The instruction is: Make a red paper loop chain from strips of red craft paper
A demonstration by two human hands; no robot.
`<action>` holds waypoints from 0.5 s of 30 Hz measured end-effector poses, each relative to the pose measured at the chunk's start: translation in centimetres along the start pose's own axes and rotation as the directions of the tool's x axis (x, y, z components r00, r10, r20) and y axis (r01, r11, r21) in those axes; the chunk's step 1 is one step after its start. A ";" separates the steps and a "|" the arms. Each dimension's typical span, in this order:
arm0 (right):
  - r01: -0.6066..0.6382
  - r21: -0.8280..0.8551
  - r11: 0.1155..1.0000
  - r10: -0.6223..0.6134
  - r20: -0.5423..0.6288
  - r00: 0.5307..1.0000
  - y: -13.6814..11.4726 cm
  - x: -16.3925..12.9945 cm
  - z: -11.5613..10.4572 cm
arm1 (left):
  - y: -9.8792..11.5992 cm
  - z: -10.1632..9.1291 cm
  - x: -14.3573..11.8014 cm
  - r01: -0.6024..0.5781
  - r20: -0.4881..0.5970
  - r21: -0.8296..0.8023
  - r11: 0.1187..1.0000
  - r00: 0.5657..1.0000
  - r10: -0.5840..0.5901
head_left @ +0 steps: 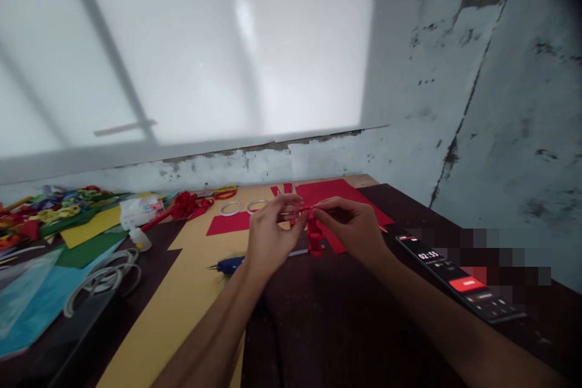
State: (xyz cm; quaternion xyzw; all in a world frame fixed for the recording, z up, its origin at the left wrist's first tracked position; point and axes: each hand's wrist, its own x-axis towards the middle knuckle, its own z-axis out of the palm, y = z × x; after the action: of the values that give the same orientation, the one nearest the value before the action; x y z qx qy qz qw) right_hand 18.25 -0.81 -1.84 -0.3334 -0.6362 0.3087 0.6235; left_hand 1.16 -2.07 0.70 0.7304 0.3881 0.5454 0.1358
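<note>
Between my two hands is a red felt-like strip [314,236], its looped lower part hanging down in the middle. My left hand [270,233] is closed, its thumb and fingertips pinching the strip's upper end. From the other side my right hand [352,227] pinches the same top edge between thumb and index finger. Behind the hands lies a large red felt sheet [359,195]. A blue tool with a pointed metal tip [231,265], perhaps a glue gun, rests beside my left wrist. Two pale rings [231,208] lie near a smaller red sheet [222,225].
Left of the beige sheet [159,309] are a coiled grey cable [102,276], a small bottle [139,237], a red felt flower [185,205] and a colourful heap [59,209]. Scissors [226,192] lie at the back. A phone [454,279] sits by my right forearm.
</note>
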 end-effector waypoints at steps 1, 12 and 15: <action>0.007 -0.011 1.000 -0.007 0.004 1.000 -0.1 0.0 0.0 | 0.0 0.0 0.0 -0.039 0.002 0.050 0.998 0.999 0.039; -0.118 0.091 0.989 0.107 0.116 0.987 -0.6 0.0 0.0 | -0.4 -0.5 -0.2 -0.192 0.018 0.252 0.948 0.981 0.194; -0.177 0.172 0.969 0.153 0.145 0.978 -0.1 0.0 0.0 | -0.2 -0.7 -0.3 -0.178 -0.019 0.263 0.948 0.982 0.190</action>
State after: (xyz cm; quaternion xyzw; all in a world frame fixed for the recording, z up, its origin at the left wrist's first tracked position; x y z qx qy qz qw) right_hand 18.22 -0.89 -1.73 -0.3053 -0.6147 0.4380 0.5806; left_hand 0.44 -2.31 0.62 0.7627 0.3895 0.5159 -0.0210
